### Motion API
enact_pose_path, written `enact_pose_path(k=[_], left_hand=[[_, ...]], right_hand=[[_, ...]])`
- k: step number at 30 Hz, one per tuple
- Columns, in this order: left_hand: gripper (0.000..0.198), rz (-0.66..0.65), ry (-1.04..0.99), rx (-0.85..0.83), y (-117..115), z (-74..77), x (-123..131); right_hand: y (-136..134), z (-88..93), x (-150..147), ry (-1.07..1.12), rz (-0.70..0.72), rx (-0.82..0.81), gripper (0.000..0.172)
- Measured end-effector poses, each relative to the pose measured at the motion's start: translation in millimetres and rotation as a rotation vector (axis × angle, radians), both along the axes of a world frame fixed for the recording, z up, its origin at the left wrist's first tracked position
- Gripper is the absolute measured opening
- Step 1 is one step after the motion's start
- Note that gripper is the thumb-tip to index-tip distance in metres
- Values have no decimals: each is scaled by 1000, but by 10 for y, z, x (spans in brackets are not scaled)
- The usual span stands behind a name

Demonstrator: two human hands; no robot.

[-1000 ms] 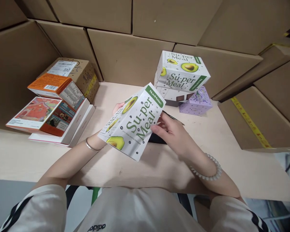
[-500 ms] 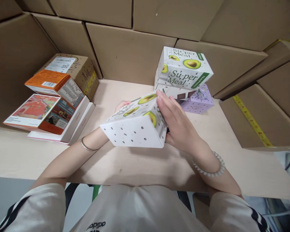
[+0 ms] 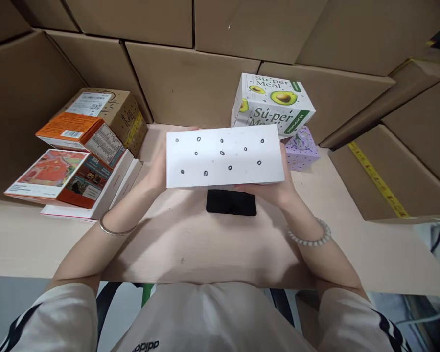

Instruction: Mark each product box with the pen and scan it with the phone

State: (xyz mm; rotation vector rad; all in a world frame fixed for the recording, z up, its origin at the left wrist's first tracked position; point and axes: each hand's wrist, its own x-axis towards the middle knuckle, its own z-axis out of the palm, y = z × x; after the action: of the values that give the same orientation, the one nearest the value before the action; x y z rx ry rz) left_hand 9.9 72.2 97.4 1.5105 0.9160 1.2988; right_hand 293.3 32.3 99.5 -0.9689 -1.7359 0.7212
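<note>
A white cardboard box (image 3: 225,156) dotted with small dark ovals is held up above the table between both hands, one plain dotted side facing me. My left hand (image 3: 159,168) grips its left end, fingers mostly hidden behind it. At the right end my right hand (image 3: 280,188) is closed on the box, with fingertips under its lower edge. Just below the box a black phone (image 3: 231,202) lies flat on the table. Behind and to the right stands another white box (image 3: 274,102) printed with avocados and "Su-per Meal".
Right of that stack sits a purple box (image 3: 302,149). At left are an orange box (image 3: 71,128), a picture-printed box (image 3: 54,171) on white boxes, and a taped brown carton (image 3: 126,115). Large cardboard boxes (image 3: 190,83) wall the table's back; a taped carton (image 3: 392,176) stands right.
Both hands have turned the box so its dotted side faces me squarely, hiding its avocado print. The phone beneath has come into view, and my right hand has shifted to the box's right end.
</note>
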Motion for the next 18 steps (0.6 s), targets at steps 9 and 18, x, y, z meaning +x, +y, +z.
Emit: enact_pose_path(k=[9, 18], left_hand=[[93, -183, 347, 673, -50, 155, -192], [74, -110, 432, 647, -176, 258, -152]], right_hand=[[299, -343, 60, 87, 29, -49, 113], [283, -304, -6, 153, 47, -70, 107]])
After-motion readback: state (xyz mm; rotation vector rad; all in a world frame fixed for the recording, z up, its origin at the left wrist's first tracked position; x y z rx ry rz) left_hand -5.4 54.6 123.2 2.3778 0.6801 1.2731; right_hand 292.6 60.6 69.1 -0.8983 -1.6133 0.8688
